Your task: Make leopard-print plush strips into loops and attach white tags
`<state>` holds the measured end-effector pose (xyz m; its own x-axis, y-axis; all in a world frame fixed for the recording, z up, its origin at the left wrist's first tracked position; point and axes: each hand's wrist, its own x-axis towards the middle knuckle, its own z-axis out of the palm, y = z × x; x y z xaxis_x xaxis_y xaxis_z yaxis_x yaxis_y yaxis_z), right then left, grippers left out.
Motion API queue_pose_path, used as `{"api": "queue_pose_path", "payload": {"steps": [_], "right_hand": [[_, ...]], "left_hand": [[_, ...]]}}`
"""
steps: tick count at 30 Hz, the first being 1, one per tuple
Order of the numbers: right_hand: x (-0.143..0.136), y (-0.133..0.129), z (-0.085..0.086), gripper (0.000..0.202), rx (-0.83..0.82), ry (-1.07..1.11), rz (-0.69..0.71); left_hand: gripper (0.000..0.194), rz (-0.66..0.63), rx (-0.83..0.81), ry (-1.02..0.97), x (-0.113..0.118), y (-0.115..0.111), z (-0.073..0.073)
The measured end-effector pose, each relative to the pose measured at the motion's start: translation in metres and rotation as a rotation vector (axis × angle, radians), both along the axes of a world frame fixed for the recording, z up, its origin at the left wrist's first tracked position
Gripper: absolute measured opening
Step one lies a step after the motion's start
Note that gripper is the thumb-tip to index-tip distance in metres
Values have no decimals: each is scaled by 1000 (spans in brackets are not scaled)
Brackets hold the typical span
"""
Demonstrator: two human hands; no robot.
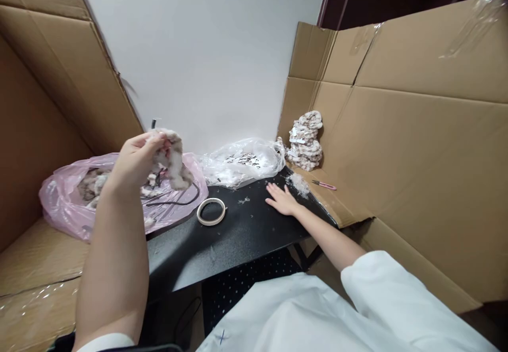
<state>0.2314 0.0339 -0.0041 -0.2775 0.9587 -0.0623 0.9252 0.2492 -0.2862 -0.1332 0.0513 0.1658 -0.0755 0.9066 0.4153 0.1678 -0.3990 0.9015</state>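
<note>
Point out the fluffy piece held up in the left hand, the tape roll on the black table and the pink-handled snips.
Fluffy piece (175, 162): head view, on its pale hanging part.
Tape roll (210, 223): head view, on the near edge of its ring.
Pink-handled snips (327, 185): head view, on the pink handle.

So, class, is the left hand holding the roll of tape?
No, the left hand holds a furry piece, while the roll of tape lies on the black table.

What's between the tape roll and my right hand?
Pale fluff bits on the black table, between the tape roll and your right hand, in the head view.
</note>
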Motion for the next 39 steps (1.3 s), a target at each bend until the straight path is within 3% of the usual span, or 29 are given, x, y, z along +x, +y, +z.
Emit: {"api": "queue_pose_path", "payload": {"steps": [3,5,8,11,13,15,18,24,29,34,39], "right_hand": [[35,-1,14,62,-13,-20,-101],[32,-2,23,62,7,-13,-116],[-16,-3,26,65,48,28,-14],[-86,-3,16,67,85,106,265],[-124,2,6,62,102,124,355],[-146,11,-2,58,85,129,370],[-153,26,-8,59,59,151,361],[-147,36,-12,69,73,221,352],[-131,28,-12,67,64,122,312],[-69,18,-15,69,45,45,181],[3,14,-9,71,34,-36,-43]], "left_hand": [[19,34,-4,-129,-5,-1,5],[20,52,-20,-207,-6,-1,8],[22,83,-36,-260,-7,0,9],[21,79,-48,-237,-9,2,7],[21,67,-66,-226,-11,4,5],[21,62,-67,-228,-13,5,4],[21,51,-70,-218,-13,6,3],[22,78,-71,-202,-5,5,5],[21,67,-75,-203,-4,7,4],[21,97,-32,-263,-8,15,0],[20,80,-29,-226,-8,17,-1]]}}
